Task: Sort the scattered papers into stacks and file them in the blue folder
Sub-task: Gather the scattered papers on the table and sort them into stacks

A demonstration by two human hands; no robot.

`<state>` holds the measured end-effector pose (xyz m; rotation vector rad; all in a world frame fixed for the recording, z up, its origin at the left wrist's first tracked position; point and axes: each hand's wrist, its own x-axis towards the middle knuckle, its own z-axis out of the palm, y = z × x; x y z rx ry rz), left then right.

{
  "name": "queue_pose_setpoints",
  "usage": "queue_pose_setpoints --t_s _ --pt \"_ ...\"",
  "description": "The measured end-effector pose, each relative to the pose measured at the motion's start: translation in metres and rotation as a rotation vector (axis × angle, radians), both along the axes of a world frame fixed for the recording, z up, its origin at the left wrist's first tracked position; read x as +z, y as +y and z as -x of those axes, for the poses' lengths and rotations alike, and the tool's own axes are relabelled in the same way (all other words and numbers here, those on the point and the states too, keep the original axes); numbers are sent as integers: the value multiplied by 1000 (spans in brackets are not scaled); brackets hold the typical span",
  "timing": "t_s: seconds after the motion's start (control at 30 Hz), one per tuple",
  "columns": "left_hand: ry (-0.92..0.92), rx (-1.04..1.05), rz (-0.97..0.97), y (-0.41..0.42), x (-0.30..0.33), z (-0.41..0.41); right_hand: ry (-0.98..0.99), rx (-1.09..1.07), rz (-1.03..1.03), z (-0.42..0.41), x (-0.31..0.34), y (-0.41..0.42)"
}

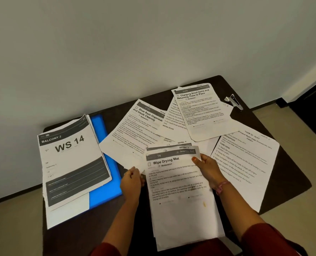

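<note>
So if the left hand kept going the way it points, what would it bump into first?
Probably the Shoe Rack sheet, lying just beyond the left hand, which holds the Wipe Drying Mat stack. Depth is hard to judge.

folder: bright blue under my white stack
"WS 14" sheet: white, dark grey bands, black lettering
"Wipe Drying Mat" sheet: white, grey header, small orange stain
table: dark brown
stapler: silver and black
my sleeves: maroon
wall: pale grey

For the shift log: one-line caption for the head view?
Both hands hold the "Wipe Drying Mat" stack over scattered papers beside the blue folder.
</note>
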<state>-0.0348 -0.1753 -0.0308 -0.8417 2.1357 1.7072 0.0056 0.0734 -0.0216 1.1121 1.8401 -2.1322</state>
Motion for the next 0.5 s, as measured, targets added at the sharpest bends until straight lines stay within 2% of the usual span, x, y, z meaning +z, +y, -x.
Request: queue_pose_setpoints --t_s 0.1,0.3,0.37,0.43,0.5 --pt "26 -58 167 -6 -2 1 28 -29 16 0 7 6" --pt "129 -127 180 8 19 21 31 -83 1 -6 21 37" --pt "209 -254 249 19 26 37 31 -105 -13 -7 25 51" --pt "275 -493 352 28 27 58 28 -126 -28 -8 27 64" --pt "256 -742 481 37 27 80 17 -120 -37 -7 26 76"
